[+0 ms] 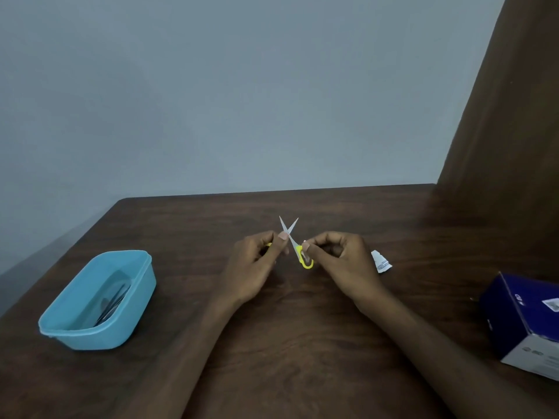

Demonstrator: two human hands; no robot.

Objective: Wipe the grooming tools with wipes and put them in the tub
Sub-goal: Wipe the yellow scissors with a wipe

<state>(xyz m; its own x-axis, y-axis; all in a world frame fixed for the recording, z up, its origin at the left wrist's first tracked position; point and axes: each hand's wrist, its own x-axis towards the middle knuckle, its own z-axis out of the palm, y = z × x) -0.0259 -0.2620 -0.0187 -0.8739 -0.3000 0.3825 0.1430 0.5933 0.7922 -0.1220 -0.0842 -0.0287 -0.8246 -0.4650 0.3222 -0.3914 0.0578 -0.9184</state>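
Over on the left of the dark wooden table (302, 343) sits the blue plastic tub (99, 300), and I can make out a few slim metal tools (113, 300) lying along its floor, too dim to name exactly.

Moving toward the middle, the person's left hand (257, 261) is curled around one yellow handle of a small pair of scissors (292, 240), with the thumb up near the pivot. The blades are spread apart in an X, tips pointing away toward the grey wall (242, 86). The right hand (338, 258) pinches the other yellow handle loop between thumb and fingertips. So both hands are closed on the scissors, held just above the tabletop and well apart from the tub. I can't see a wipe in either hand; if one is tucked in the fingers, it is hidden.

Just right of the right hand lies a small torn white packet (381, 261) on the table, and at the far right edge stands a dark blue box (520, 322).

The worry from here, I'd say, is those open points. The left thumb sits close to the crossing of the blades, and if the handles get squeezed together while a finger runs along an edge, it could get nipped. The grip on each loop looks light, too, so a slip might drop the scissors onto the table.
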